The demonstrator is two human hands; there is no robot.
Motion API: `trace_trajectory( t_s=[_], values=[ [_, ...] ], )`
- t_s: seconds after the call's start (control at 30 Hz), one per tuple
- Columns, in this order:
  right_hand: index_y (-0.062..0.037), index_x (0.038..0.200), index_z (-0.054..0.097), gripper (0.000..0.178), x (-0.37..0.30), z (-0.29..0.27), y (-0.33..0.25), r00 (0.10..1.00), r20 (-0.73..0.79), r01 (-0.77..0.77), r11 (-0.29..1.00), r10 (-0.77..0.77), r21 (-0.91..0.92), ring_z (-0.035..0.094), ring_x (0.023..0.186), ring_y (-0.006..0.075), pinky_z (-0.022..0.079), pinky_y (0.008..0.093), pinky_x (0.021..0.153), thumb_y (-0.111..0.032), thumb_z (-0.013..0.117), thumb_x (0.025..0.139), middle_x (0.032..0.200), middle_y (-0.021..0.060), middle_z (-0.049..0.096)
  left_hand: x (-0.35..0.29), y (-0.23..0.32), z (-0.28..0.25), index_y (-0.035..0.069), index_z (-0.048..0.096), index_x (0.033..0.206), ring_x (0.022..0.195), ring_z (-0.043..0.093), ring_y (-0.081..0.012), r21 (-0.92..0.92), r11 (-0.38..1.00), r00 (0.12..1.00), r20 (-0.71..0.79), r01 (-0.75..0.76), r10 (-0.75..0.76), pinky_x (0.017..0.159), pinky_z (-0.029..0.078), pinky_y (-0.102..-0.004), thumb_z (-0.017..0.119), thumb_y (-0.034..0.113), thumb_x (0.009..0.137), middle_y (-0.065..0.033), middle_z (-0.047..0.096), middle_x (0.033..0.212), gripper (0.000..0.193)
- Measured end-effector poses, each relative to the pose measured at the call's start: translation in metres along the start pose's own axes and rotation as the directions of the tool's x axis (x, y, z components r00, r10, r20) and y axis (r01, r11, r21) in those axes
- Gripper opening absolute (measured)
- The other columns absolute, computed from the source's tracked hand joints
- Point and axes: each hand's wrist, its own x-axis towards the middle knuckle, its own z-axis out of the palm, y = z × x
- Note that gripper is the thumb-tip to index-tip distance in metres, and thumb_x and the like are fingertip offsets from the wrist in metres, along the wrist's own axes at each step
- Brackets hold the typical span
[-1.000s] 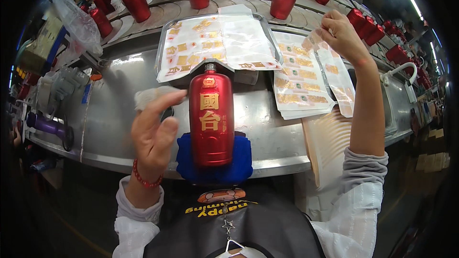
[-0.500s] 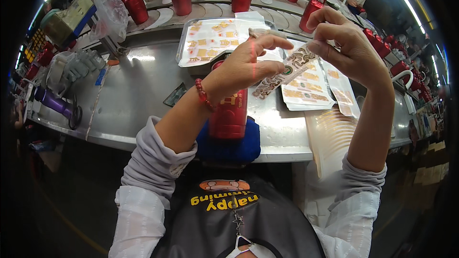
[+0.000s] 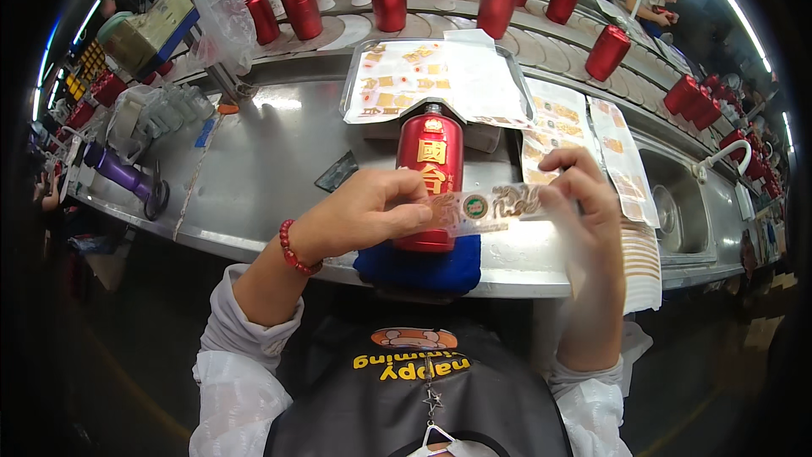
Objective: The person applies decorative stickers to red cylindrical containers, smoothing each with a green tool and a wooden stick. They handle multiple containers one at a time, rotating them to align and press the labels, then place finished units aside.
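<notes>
Decal strip (image 3: 478, 207), clear with brown curly patterns and a green round badge, was stretched out crosswise over the lower part of the red bottle (image 3: 431, 140) with gold lettering. So that bottle's my reference point for everything here. The left hand (image 3: 368, 211) was on its left, thumb and index finger pinched together on one end of the strip, with a red bead bracelet (image 3: 296, 250) at the wrist. The right hand (image 3: 585, 203) was off to its right, fingers curled in and closed on the other end, but blurry enough that I couldn't tell exactly which ones had the grip. Couldn't tell either if the strip was actually touching the bottle or just in front of it.

Blue cloth (image 3: 381, 269) was under the bottle's near end. Just left of it lay a small dark flat piece (image 3: 337, 171), and well off to its left was a purple tool (image 3: 118, 167). Beyond its neck there was a metal tray (image 3: 348, 85) with a printed sheet (image 3: 393, 76), and more decal sheets (image 3: 554, 114) sat to its right. Way past it, a bunch of other red bottles (image 3: 389, 0) stood around.
</notes>
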Motion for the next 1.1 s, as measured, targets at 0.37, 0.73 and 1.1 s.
trace_trajectory(
  t_s=[0.37, 0.73, 1.1],
  values=[
    [-0.0005, 0.082, 0.060, 0.027, -0.050, 0.077, 0.038, 0.953, 0.076, -0.301, 0.942, 0.292, 0.152, 0.056, 0.099, 0.0197, 0.044, 0.0309, 0.087, -0.020, 0.066, 0.099, 0.110, 0.0125, 0.060, -0.023, -0.068, -0.015, 0.004, 0.061, 0.095, 0.078, 0.048, -0.0033, -0.273, 0.962, 0.995, -0.082, 0.029, -0.053, 0.070, 0.042, -0.0224, 0.063, 0.020, 0.101, 0.0049, 0.057, 0.086, 0.018],
    [-0.0003, 0.080, 0.065, 0.020, -0.041, 0.080, 0.041, 0.967, 0.000, -0.251, 0.951, 0.255, 0.182, 0.055, 0.080, 0.0128, 0.043, 0.0259, 0.070, -0.013, 0.070, 0.095, 0.105, 0.0110, 0.063, -0.018, -0.080, -0.017, 0.006, 0.061, 0.093, 0.075, 0.046, -0.0041, -0.338, 0.941, 0.989, -0.146, -0.025, -0.026, 0.068, 0.039, -0.0217, 0.066, 0.022, 0.099, 0.0039, 0.057, 0.083, 0.018],
    [-0.0008, 0.081, 0.066, 0.020, -0.039, 0.080, 0.042, 0.958, 0.034, -0.285, 0.941, 0.284, 0.183, 0.056, 0.086, 0.0136, 0.044, 0.0263, 0.073, -0.014, 0.070, 0.096, 0.108, 0.0110, 0.062, -0.020, -0.084, -0.020, 0.004, 0.062, 0.095, 0.079, 0.050, -0.0025, -0.384, 0.923, 0.988, -0.148, -0.027, -0.033, 0.070, 0.042, -0.0213, 0.064, 0.019, 0.101, 0.0055, 0.059, 0.086, 0.016]
  ],
)
